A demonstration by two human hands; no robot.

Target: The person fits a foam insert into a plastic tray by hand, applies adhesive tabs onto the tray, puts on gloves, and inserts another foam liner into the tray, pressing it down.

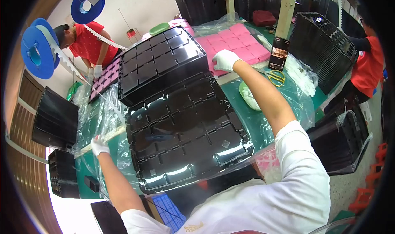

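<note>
A large shiny black plastic tray [181, 131] with shallow compartments lies in front of me. Behind it rises a taller stack of black trays [160, 53]. My right hand [225, 61], in a white glove, reaches over the pile of pink sheets [242, 42]. Its fingers curl at the near left edge of the top pink sheet; their tips are partly hidden. My left hand [100, 145], also gloved, is left of the front tray, beside clear plastic film [92, 123]. Its small visible fingers look apart, with nothing seen in them.
Blue reels [38, 48] of white strip hang at the left. A phone [279, 53], yellow-handled scissors [275, 78], a green bowl [249, 96] of white pieces and white strips [299, 75] lie right. Two people in red work nearby. Tray stacks [321, 48] stand around.
</note>
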